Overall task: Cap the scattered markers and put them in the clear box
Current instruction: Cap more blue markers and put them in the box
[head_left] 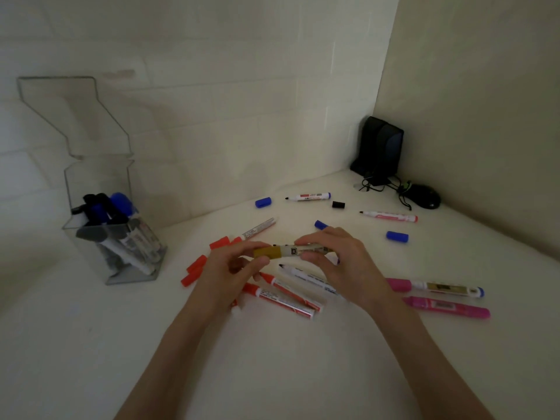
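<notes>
Wide white table (272, 374) tucked into a corner, dim light, and markers strewn all over it. At the far left stood the clear box (100, 183), tall and see-through, its hinged lid (72, 113) thrown back against the wall. Inside it leaned a bundle of capped markers (121, 234), black and blue caps up (white barrels, labels too blurred to read).

Centre stage, both hands were up off the table. The left hand (224, 268) and the right hand (342, 259) each gripped the same yellow-capped marker (291, 251), held level above the mess. The left fingers curled round the yellow end, and the right thumb and fingers pinched the pale barrel. Whether that cap was pushed fully home, I could not tell.

Right of the hands lay two pink markers (448, 307) side by side, both capped. Under the hands lay two red markers (281, 297) with bare tips, and a dark-tipped one just beside them. Two more uncapped markers (309, 196) lay farther back.

Then the small stuff: red caps (195, 269) clustered left of the left hand, three blue caps (397, 236) scattered well apart, and one black cap (338, 204) near the back.
</notes>
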The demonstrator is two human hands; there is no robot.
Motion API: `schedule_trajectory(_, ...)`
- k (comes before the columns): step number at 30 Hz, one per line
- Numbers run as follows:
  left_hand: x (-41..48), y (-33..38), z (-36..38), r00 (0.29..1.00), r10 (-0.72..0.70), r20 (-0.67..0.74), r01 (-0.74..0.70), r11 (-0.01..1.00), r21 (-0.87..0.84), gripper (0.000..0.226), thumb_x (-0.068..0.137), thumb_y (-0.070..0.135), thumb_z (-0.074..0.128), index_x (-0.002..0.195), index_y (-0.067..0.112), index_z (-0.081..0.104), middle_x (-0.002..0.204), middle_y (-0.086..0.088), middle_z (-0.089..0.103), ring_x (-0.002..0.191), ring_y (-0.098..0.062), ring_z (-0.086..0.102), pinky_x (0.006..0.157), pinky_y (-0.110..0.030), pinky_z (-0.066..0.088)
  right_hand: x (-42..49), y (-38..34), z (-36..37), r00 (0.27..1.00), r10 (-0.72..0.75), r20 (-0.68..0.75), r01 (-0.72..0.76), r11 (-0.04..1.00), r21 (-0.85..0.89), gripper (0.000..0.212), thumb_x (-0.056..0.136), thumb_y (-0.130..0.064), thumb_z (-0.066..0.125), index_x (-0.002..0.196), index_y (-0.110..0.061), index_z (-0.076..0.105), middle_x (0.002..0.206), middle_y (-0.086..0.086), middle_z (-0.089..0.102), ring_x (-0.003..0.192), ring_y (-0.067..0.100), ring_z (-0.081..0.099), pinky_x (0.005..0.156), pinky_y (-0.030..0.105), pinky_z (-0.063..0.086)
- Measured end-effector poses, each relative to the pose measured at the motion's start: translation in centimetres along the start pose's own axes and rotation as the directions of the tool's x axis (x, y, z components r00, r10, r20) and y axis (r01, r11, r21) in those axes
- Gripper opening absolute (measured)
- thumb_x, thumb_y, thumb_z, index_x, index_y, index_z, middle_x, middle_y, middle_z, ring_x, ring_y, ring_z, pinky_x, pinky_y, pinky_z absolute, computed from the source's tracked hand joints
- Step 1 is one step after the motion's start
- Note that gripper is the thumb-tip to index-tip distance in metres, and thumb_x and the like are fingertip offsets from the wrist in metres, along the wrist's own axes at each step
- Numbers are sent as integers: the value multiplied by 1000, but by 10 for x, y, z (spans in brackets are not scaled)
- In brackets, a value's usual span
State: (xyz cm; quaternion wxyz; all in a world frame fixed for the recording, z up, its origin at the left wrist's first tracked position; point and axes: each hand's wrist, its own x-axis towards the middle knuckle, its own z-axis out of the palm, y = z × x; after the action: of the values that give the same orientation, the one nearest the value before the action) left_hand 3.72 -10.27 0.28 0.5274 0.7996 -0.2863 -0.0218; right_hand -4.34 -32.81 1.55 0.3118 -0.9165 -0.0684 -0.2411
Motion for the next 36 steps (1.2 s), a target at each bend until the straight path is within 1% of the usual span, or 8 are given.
schedule_trajectory(5, -2, 1, 11, 999, 31, -9, -30, 996, 90, 28, 95, 22, 68, 112, 44, 66, 101, 32, 66, 97, 7, 66, 86, -11, 54, -8, -5, 11, 1000, 19, 5, -19, 998, -58, 22, 94, -24, 65, 115, -27, 69, 98, -7, 65, 90, 7, 57, 81, 27, 50)
schedule_trajectory(10, -3, 6, 14, 994, 106, -3, -105, 985, 134, 36, 95, 20, 67, 103, 54, 59, 90, 49, 61, 99, 11, 61, 85, -4, 47, -13, -3, 13, 999, 21, -38, -23, 998, -57, 22, 93, -15, 67, 112, -23, 71, 98, -6, 69, 87, 10, 61, 79, 33, 53)
schedule_trajectory(18, -10, 9, 10, 992, 122, 19, -123, 978, 169, 27, 97, 22, 65, 107, 47, 62, 97, 37, 60, 98, 3, 63, 85, -13, 51, -20, -9, 15, 998, 64, -22, -65, 996, -64, 22, 92, -18, 66, 113, -24, 70, 104, -8, 70, 90, 6, 61, 80, 3, 37)
schedule_trajectory(26, -8, 7, 13, 988, 146, 42, -152, 968, 198, 16, 98, 28, 63, 112, 33, 68, 100, 26, 65, 98, 0, 62, 84, -21, 53, -19, -5, 11, 998, 62, -19, -62, 998, 4, 25, 92, -15, 67, 113, -27, 70, 101, -15, 68, 91, 2, 61, 81, 12, 45)
schedule_trajectory(28, -6, 9, 14, 994, 112, 10, -113, 991, 78, 16, 101, 35, 57, 109, 28, 68, 97, 21, 69, 98, 0, 63, 82, -25, 56, -18, -5, 4, 997, 81, -6, -80, 993, 85, 27, 90, -13, 69, 111, -30, 70, 99, -21, 67, 90, 3, 61, 76, 13, 46)
schedule_trajectory(30, -3, 15, 15, 999, 30, -33, -37, 971, -236, 35, 104, 43, 43, 113, 20, 67, 103, 9, 72, 99, -9, 69, 76, -27, 58, -18, -7, 1, 996, 77, 45, -83, 986, 146, 29, 87, -13, 72, 110, -30, 73, 98, -19, 68, 89, 3, 62, 72, 13, 45)
schedule_trajectory(33, 5, 20, 12, 990, -137, 30, 122, 735, -668, 52, 101, 45, 32, 116, 9, 67, 103, -14, 74, 97, -25, 71, 77, -31, 58, -21, -21, 10, 986, 26, 166, -54, 984, 169, 28, 89, -16, 71, 114, -28, 74, 102, -14, 70, 93, 3, 63, 76, 14, 48)
schedule_trajectory(36, 8, 20, 12, 966, -187, 181, 260, 726, -637, 57, 107, 42, 24, 105, 7, 69, 86, -12, 75, 86, -29, 70, 72, -27, 58, -24, -33, 28, 988, -63, 142, 48, 993, 104, 27, 91, -15, 69, 114, -27, 74, 95, -15, 67, 84, 5, 60, 77, 28, 52)
